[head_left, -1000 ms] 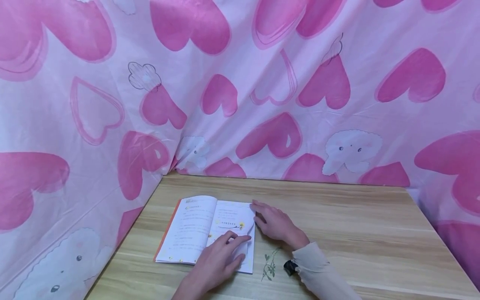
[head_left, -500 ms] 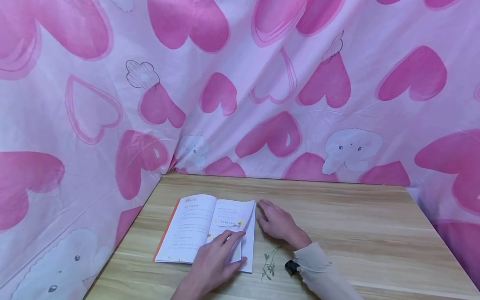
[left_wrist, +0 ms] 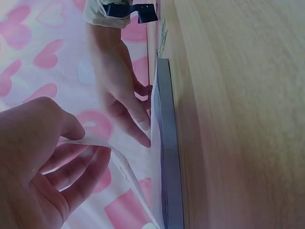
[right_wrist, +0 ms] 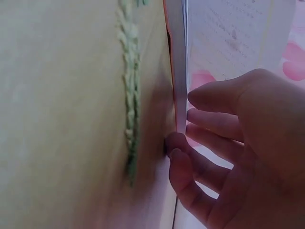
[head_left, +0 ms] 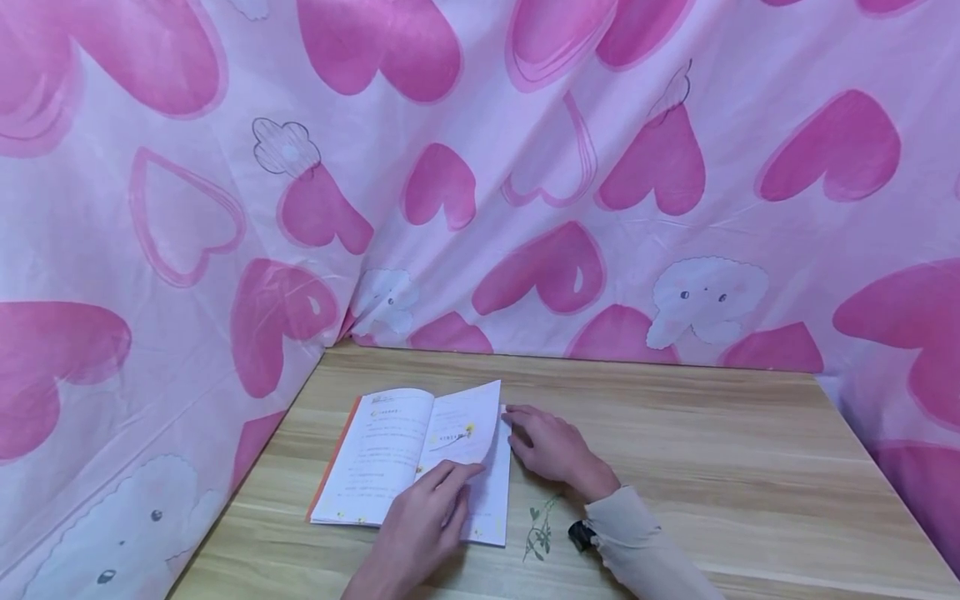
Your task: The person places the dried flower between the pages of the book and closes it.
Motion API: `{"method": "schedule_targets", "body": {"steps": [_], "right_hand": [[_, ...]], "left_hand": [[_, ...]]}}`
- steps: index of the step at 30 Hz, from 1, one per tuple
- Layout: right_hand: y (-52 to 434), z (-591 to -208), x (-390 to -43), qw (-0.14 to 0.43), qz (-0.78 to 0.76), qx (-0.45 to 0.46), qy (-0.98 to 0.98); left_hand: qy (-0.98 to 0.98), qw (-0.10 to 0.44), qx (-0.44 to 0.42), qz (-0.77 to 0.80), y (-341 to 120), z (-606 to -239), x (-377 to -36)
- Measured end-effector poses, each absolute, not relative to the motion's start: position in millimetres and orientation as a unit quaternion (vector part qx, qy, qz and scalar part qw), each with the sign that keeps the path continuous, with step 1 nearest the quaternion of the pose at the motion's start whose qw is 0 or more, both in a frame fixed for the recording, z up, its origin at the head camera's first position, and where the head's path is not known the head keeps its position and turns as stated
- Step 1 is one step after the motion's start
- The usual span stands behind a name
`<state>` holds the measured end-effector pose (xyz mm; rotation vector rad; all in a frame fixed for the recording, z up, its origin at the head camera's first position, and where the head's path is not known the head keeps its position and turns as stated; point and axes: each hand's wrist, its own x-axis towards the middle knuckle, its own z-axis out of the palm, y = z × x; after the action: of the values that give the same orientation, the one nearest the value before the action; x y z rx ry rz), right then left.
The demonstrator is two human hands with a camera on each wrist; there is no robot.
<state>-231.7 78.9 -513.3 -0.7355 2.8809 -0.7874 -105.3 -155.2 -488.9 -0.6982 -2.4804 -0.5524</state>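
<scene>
So closest to me, the left hand [head_left: 423,521] had a single page [head_left: 465,421] of the open book [head_left: 390,454] pinched between thumb and fingers. In the left wrist view the sheet curved up over the fingertips [left_wrist: 90,164]. A second earlier that page was lying flat with the hand just pressing on it; by this point it had peeled up and stood tilted toward the spine, so I'd say the page turn was underway, not finished.

Just right of the book, a little green plant sprig [head_left: 538,527] lay on the wooden counter [head_left: 712,467], untouched and in the same spot as before. The right hand [head_left: 551,446] held nothing, its fingers loosely bent with the tips against the book's right edge [right_wrist: 180,71], which looked to me like steadying the stack underneath.

Behind all of it hung the pink heart-print cloth [head_left: 525,167], no change there.
</scene>
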Motion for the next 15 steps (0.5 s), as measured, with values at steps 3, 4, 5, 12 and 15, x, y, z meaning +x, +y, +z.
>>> {"method": "schedule_targets", "body": {"steps": [3,4,5,12,15], "right_hand": [[78,-512,-232,0.039,-0.254,-0.236,0.937],[78,-511,-232,0.042,-0.253,-0.234,0.938],[78,-511,-232,0.045,-0.253,-0.233,0.938],[78,-509,-231,0.054,-0.252,-0.231,0.938],[79,-509,-230,0.054,-0.257,-0.23,0.937]], "left_hand": [[-0.904,0.26,-0.26,-0.22,-157,-486,-103],[-0.901,0.263,-0.26,-0.226,-158,-485,-103],[-0.898,0.267,-0.261,-0.231,-159,-483,-102],[-0.886,0.291,-0.261,-0.252,-168,-475,-101],[-0.885,0.295,-0.256,-0.255,-173,-472,-101]]}}
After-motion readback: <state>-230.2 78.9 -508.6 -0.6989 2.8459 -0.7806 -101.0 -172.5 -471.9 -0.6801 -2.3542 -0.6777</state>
